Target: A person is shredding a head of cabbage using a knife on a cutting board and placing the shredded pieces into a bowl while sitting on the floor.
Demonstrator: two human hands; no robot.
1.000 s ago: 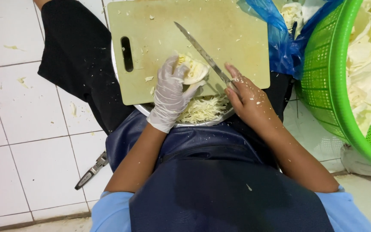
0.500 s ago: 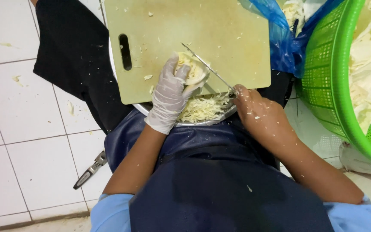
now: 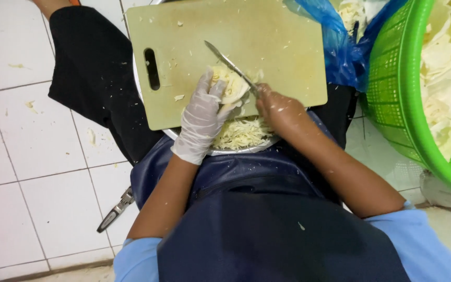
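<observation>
On the cutting board [image 3: 267, 47], gloved left hand [image 3: 200, 117] clamps a cabbage wedge [image 3: 230, 86]; at three o'clock, right hand [image 3: 277, 107] grips a knife [image 3: 228, 61].

Cutting board [image 3: 267, 47] far half lies open; green basket [image 3: 392, 89] blocks the right.
</observation>
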